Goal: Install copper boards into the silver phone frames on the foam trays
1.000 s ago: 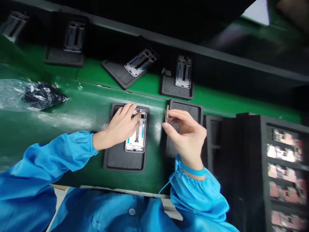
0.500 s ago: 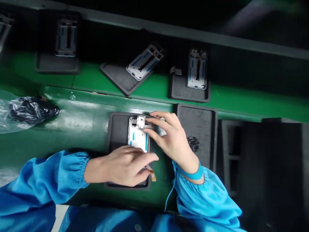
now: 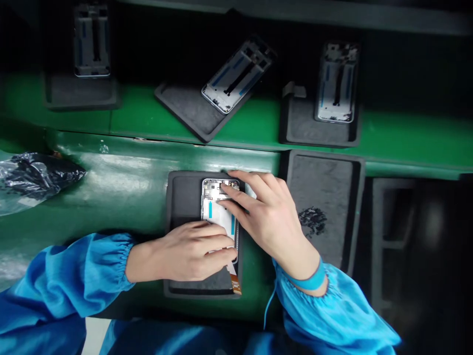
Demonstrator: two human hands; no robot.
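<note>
A silver phone frame (image 3: 219, 212) with blue strips lies in a black foam tray (image 3: 183, 197). At its upper end sits a small circuit board (image 3: 213, 189). My right hand (image 3: 271, 217) reaches in from the right, thumb and fingers closed around the board and the frame's top right corner. Across the frame's lower part, my left hand (image 3: 188, 251) is closed with bent fingers, gripping the frame and hiding much of it. An orange flex cable (image 3: 235, 281) sticks out below, over the tray's lower right corner.
Along the raised green shelf lie more phone frames, a left one (image 3: 92, 42), a tilted one (image 3: 236, 74) and a right one (image 3: 336, 84), on foam trays. A tray (image 3: 325, 187) at right holds small black parts (image 3: 312, 220). A plastic bag (image 3: 40, 175) lies at left.
The circuit board has come down from above the frame into its upper end. My left fingers have curled in over the frame. The camera view has shifted slightly.
</note>
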